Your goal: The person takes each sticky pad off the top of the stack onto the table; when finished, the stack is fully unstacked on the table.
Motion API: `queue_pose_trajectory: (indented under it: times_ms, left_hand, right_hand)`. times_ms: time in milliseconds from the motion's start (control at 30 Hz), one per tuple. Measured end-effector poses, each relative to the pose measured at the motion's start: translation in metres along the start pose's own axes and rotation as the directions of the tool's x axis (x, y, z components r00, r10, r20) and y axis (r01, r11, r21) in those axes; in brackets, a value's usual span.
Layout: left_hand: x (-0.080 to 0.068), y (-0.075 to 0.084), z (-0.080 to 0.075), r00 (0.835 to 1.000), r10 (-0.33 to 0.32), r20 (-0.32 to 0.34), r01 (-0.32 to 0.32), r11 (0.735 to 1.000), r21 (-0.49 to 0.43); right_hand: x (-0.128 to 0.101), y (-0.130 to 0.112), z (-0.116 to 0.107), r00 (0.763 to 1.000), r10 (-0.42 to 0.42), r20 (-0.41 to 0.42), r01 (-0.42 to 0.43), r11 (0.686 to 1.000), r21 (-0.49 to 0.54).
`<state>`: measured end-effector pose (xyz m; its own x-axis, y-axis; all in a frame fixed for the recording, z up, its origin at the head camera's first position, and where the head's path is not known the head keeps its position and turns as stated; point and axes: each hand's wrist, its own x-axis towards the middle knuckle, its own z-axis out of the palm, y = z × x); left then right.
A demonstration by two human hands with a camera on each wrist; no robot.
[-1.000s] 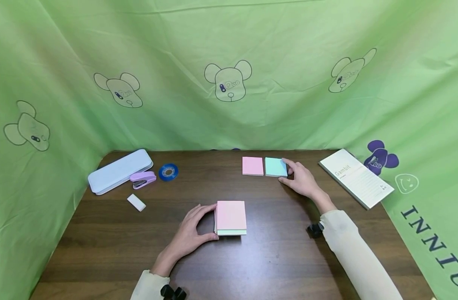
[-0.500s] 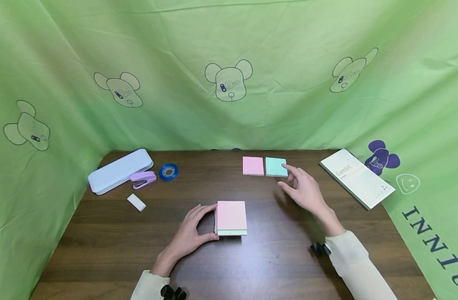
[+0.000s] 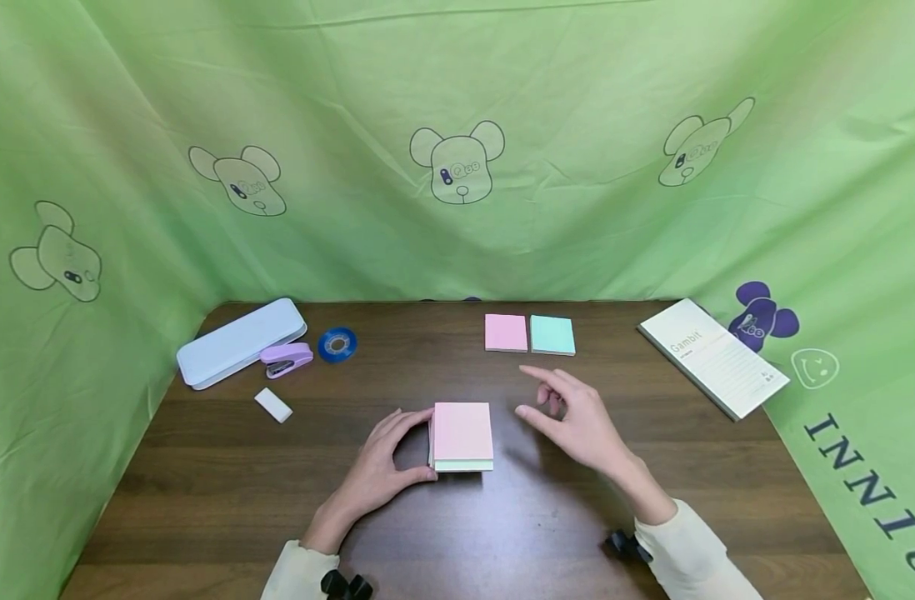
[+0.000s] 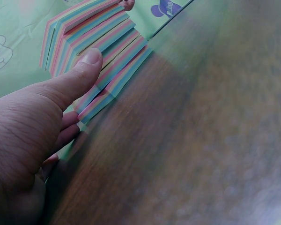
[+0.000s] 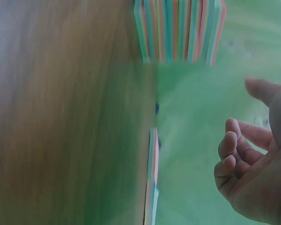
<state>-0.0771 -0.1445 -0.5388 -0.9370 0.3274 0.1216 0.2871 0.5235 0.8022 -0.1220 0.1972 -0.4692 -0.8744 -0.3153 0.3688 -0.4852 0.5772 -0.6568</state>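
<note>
A thick stack of sticky notes (image 3: 462,433), pink on top with pastel layers below, lies at the table's centre front. My left hand (image 3: 424,443) grips its left side, thumb at the near corner and fingers at the far corner. In the left wrist view the thumb (image 4: 82,70) presses the stack's (image 4: 91,33) striped edge. My right hand (image 3: 536,393) hovers just right of the stack, index and thumb extended, holding nothing. Behind it lie a thin pink pad (image 3: 506,332) and a teal pad (image 3: 552,334), side by side.
At the left back are a pale blue pencil case (image 3: 240,340), a purple stapler (image 3: 287,359), a blue tape roll (image 3: 337,343) and a white eraser (image 3: 272,404). A white booklet (image 3: 712,357) lies at the right back. Green cloth walls surround the wooden table (image 3: 202,500).
My right hand has let go of the teal pad and drawn back toward me and leftward, up to the stack. The left hand and the stack have stayed still.
</note>
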Motion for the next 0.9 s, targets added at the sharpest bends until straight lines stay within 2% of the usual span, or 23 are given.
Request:
queue_pose_trajectory:
  times_ms: [200,433,667,900]
  left_hand:
    - [0.000,0.000,0.000,1.000,0.005,-0.001,-0.005,1.000,0.001]
    - [0.000,0.000,0.000,0.999,0.029,-0.016,-0.029,1.000,0.010]
    - [-0.001,-0.001,0.001,0.999,0.037,-0.023,-0.037,0.999,0.019]
    - [-0.001,0.000,-0.001,1.000,0.018,-0.010,-0.018,1.000,0.012]
  right_hand:
    - [-0.005,-0.022,0.018,0.992,-0.043,0.120,0.034,0.997,0.074]
    - [-0.005,-0.035,0.032,0.971,-0.018,0.239,-0.004,0.996,0.089]
    - [-0.003,-0.041,0.039,0.965,-0.003,0.262,-0.004,1.000,0.025]
    - [-0.001,-0.041,0.042,0.967,-0.005,0.253,-0.004,0.999,0.032]
